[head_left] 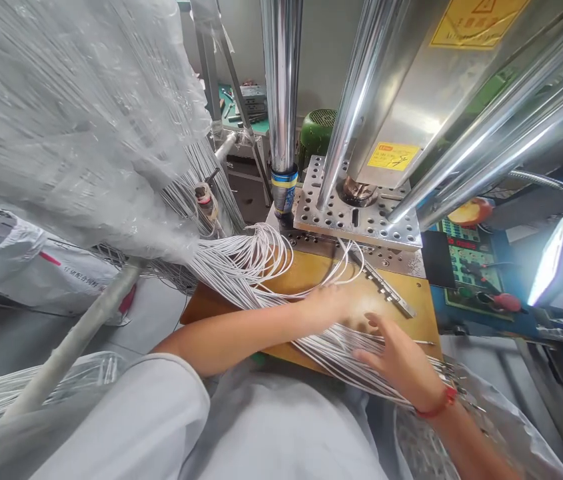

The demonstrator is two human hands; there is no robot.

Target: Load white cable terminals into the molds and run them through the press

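My left hand (332, 308) reaches across the wooden board, over the white cables. Its fingers are smeared by motion, so whether they hold anything is unclear. My right hand (404, 367), with a red band on the wrist, is over the near cable bundle (331, 350); its thumb and fingers are apart and nothing shows between them. Looped white cables (261, 257) lie on the board's left part, and a few curve up to the press plate. Just beyond my hands, a slotted metal bar fixture (388, 287) lies slantwise on the board (424, 300).
A perforated steel press plate (358, 223) with chrome columns (284, 87) stands ahead. Plastic-wrapped cables (76, 120) hang at left, above a padded pole (81, 327). At right, a blue bench (504, 327) carries a control panel, pliers and a bright lamp (550, 260).
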